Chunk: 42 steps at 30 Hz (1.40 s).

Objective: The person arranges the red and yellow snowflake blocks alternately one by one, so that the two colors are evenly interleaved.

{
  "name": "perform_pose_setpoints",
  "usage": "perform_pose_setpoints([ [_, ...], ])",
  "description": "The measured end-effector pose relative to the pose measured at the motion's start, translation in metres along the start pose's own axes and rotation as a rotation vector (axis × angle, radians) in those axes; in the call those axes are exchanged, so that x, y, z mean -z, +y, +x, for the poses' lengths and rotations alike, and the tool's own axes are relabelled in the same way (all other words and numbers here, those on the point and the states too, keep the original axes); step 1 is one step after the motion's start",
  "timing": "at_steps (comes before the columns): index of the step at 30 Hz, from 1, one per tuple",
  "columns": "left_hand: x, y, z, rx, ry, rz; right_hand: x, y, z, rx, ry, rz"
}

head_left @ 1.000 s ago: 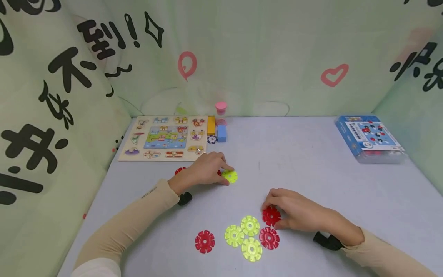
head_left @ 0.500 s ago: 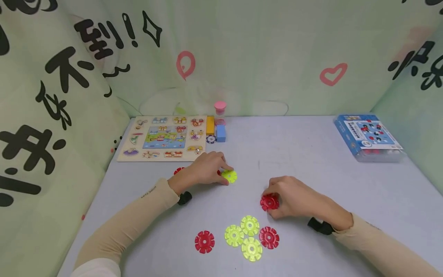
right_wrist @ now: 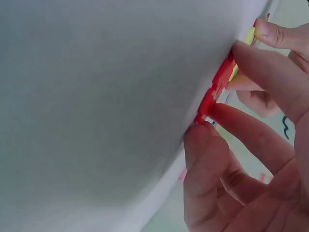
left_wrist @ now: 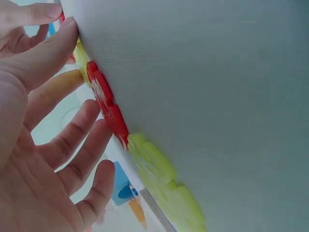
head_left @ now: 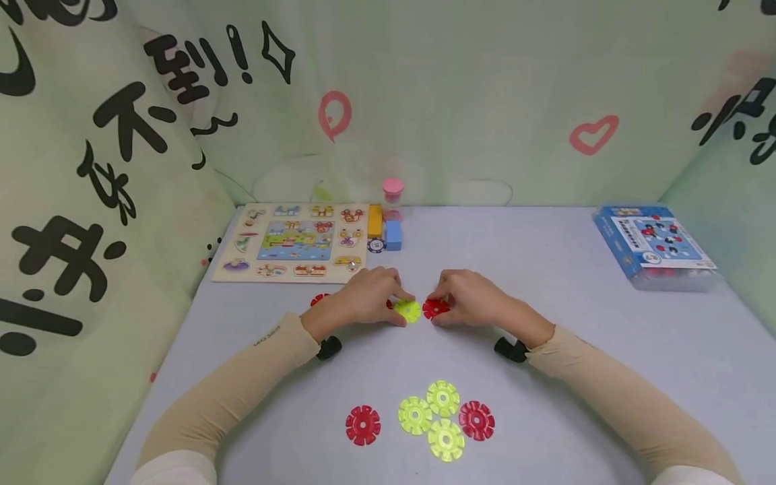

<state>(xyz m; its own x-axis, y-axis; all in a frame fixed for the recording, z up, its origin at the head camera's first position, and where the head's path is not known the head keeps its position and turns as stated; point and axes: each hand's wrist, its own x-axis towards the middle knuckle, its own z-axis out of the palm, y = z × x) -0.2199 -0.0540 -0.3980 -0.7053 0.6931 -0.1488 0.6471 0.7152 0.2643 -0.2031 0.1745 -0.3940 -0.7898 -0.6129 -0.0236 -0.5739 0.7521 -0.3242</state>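
Head view. The left hand pinches a yellow-green disc between thumb and finger; the right hand pinches a red disc in the same manner. Both discs sit beyond the middle of the surface, toward its far edge, facing each other rim to rim. Whether the rims touch cannot be determined. The grips, set at the outer rims, leave the facing sides free, presumably for close alignment. Nearer the front edge, three light discs lie in a touching cluster, with a spare red disc at its right and a separate red disc well to the left. This position likely keeps the loose parts within reach. The puzzle board occupies the far left corner and the blue box the far right corner, apparently to leave the middle for handling.

Left wrist view. A row runs along the surface: end disc, middle disc, then the pinched yellow-green one. The remaining fingers spread beside the row, probably to avoid disturbing it.

Right wrist view. Thumb and fingers meet the red disc at its edge, low against the surface; this likely keeps it level.
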Motion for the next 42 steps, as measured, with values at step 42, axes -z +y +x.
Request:
perform_pose_setpoints([
  [42, -0.007, 0.039, 0.033, -0.046, 0.024, 0.079, -0.019, -0.073, -0.094, 0.111, -0.158, 0.006],
])
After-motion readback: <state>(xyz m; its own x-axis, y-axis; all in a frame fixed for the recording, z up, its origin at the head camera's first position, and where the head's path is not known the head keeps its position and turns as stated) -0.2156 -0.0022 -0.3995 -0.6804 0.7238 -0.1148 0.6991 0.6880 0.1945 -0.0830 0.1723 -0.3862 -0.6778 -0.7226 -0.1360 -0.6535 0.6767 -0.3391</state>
